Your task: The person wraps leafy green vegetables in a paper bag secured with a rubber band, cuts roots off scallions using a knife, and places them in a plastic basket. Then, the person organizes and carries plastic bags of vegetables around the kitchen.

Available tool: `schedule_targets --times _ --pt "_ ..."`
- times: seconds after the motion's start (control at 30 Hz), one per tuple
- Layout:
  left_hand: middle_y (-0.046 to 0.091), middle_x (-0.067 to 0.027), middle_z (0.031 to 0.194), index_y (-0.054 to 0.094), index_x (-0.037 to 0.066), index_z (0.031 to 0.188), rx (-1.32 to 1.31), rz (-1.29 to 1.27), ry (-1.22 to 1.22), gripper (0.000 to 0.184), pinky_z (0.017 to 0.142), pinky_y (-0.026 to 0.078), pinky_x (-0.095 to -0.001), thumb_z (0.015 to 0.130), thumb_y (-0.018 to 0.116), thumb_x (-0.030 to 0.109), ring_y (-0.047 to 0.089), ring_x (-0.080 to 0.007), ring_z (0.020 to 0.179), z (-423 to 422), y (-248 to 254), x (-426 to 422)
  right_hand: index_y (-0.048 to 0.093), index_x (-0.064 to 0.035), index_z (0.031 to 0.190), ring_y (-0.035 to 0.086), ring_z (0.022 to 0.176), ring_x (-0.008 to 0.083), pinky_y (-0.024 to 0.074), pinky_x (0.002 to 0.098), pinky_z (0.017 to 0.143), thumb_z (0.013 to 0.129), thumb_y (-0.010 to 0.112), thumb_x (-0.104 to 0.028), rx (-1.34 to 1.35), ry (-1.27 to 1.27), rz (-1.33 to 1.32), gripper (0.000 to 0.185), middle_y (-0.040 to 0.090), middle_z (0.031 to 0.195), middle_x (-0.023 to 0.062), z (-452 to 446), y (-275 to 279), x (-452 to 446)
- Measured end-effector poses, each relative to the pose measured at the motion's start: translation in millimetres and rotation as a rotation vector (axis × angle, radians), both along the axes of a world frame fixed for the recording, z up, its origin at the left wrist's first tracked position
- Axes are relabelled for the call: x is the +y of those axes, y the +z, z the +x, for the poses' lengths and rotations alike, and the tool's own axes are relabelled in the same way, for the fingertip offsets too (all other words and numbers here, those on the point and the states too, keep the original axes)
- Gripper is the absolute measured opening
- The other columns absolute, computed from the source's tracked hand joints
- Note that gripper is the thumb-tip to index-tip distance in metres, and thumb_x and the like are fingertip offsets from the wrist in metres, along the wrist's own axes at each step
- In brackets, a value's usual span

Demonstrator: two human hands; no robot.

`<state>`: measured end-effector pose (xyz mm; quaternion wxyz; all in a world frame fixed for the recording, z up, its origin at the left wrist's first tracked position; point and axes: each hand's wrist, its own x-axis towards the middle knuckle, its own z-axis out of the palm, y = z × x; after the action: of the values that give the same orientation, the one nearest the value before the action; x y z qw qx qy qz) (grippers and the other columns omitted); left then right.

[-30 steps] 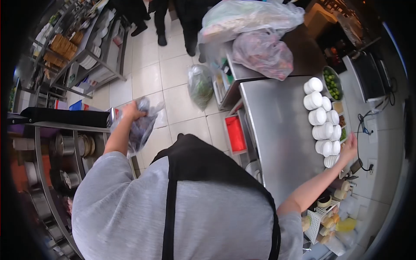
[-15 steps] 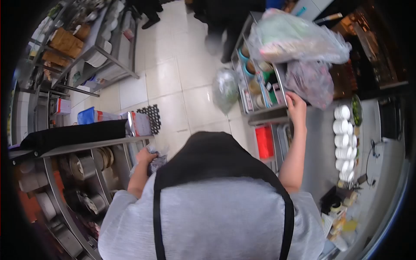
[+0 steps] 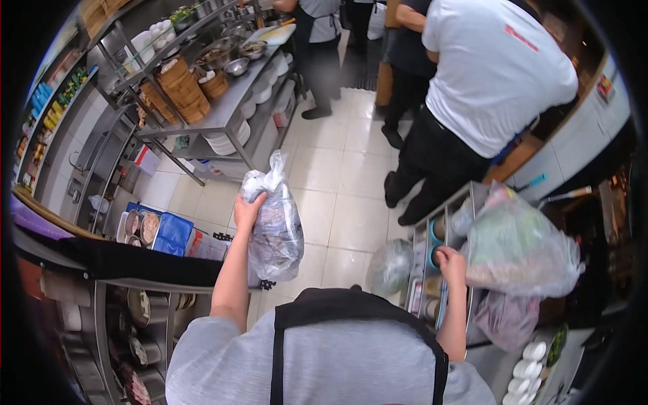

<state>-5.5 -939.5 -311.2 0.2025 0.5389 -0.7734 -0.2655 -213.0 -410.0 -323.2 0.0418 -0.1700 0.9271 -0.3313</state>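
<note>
My left hand (image 3: 248,210) is closed around the upper part of a knotted clear plastic bag (image 3: 277,233), raised over the floor. Dark, greyish contents show through the film, but I cannot make out what they are. On the other side, my right hand (image 3: 451,264) is at the metal rack (image 3: 478,196), its fingers curled beside a blue-rimmed container (image 3: 434,255). Whatever those fingers grip, if anything, is hidden. Close to that hand, a large filled plastic bag (image 3: 516,246) rests on the rack side, with a smaller purplish bag (image 3: 509,320) below it.
A person in a white shirt (image 3: 496,74) bends over at the right, with other people further back. Another clear bag (image 3: 391,266) sits on the tiled floor (image 3: 324,202) by the rack. Steel shelving (image 3: 229,128) with bamboo steamers (image 3: 182,91) stands left; white dishes (image 3: 526,368) are stacked lower right.
My left hand has lifted the plastic bag up and forward from low beside the body. My right hand has shifted from the rack's metal edge to near the blue-rimmed container. The view has tilted up.
</note>
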Motion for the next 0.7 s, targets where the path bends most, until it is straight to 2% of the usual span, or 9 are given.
schedule_targets --times 0.1,0.2,0.33,0.43,0.5,0.53,0.6,0.67,0.7 --pt "0.057 -0.0193 0.102 0.049 -0.006 0.105 0.398 0.183 0.155 0.076 0.082 0.044 -0.0350 0.057 0.080 0.045 0.056 -0.0260 0.095 -22 6 -43 0.064 -0.0028 0.091 0.061 0.081 0.0309 0.0481 0.0349 0.072 0.079 0.061 -0.015 0.194 0.241 0.029 0.018 0.064 0.089 0.0142 -40 26 -94" --pt "0.056 -0.0185 0.106 0.049 -0.006 0.107 0.684 0.421 0.297 0.075 0.083 0.044 -0.0341 0.058 0.082 0.040 0.055 -0.0247 0.097 -35 9 -82 0.065 -0.0021 0.091 0.061 0.082 0.0298 0.0485 0.0336 0.073 0.078 0.062 -0.015 0.175 0.408 -0.108 0.018 0.064 0.089 0.0136 -76 43 -190" --pt "0.057 -0.0192 0.107 0.049 -0.005 0.113 0.963 0.622 0.206 0.070 0.082 0.046 -0.0335 0.063 0.080 0.032 0.057 -0.0226 0.095 -79 -2 -149 0.065 -0.0043 0.092 0.062 0.085 0.0269 0.0485 0.0333 0.075 0.081 0.060 -0.020 0.076 0.576 -0.238 0.019 0.064 0.091 0.0127 -100 58 -322" --pt "0.055 -0.0171 0.108 0.043 -0.005 0.117 0.997 0.537 0.238 0.074 0.083 0.045 -0.0342 0.063 0.081 0.028 0.056 -0.0224 0.095 -148 -1 -187 0.059 -0.0067 0.109 0.061 0.093 0.0284 0.0473 0.0349 0.080 0.079 0.065 -0.026 -0.090 0.644 -0.288 0.036 0.060 0.106 0.0148 -109 62 -410" --pt "0.052 -0.0165 0.111 0.038 -0.005 0.117 0.985 0.502 0.244 0.078 0.085 0.044 -0.0351 0.062 0.082 0.027 0.054 -0.0225 0.097 -206 1 -208 0.037 -0.0082 0.132 0.048 0.113 0.0337 0.0406 0.0394 0.092 0.072 0.072 -0.034 -0.274 0.607 -0.451 0.074 0.044 0.128 0.0206 -114 80 -458" --pt "0.051 -0.0163 0.112 0.036 -0.004 0.117 0.991 0.510 0.208 0.079 0.085 0.044 -0.0357 0.062 0.082 0.027 0.053 -0.0228 0.098 -235 7 -212 0.037 -0.0082 0.132 0.048 0.113 0.0337 0.0406 0.0394 0.092 0.072 0.072 -0.034 -0.265 0.602 -0.448 0.074 0.044 0.128 0.0206 -126 76 -475" --pt "0.048 -0.0178 0.115 0.031 -0.004 0.120 1.053 0.729 0.127 0.083 0.087 0.044 -0.0385 0.062 0.082 0.026 0.053 -0.0253 0.100 -289 33 -205 0.013 -0.0080 0.141 0.031 0.125 0.0371 0.0308 0.0431 0.101 0.065 0.077 -0.038 -0.205 0.602 -0.606 0.103 0.022 0.139 0.0239 -154 60 -509" --pt "0.056 -0.0143 0.110 0.046 0.000 0.117 0.923 0.829 0.025 0.064 0.086 0.045 -0.0374 0.068 0.077 0.027 0.057 -0.0235 0.097 -342 31 -205 0.011 -0.0060 0.140 0.026 0.128 0.0357 0.0270 0.0423 0.104 0.064 0.078 -0.036 -0.106 0.544 -0.513 0.106 0.022 0.138 0.0254 -187 69 -527" --pt "0.055 -0.0159 0.114 0.046 -0.002 0.121 0.921 0.934 -0.228 0.064 0.089 0.044 -0.0345 0.072 0.074 0.028 0.056 -0.0226 0.101 -366 27 -206 0.013 -0.0061 0.140 0.028 0.127 0.0354 0.0279 0.0418 0.103 0.063 0.079 -0.032 -0.057 0.459 -0.506 0.105 0.025 0.136 0.0243 -206 71 -535"
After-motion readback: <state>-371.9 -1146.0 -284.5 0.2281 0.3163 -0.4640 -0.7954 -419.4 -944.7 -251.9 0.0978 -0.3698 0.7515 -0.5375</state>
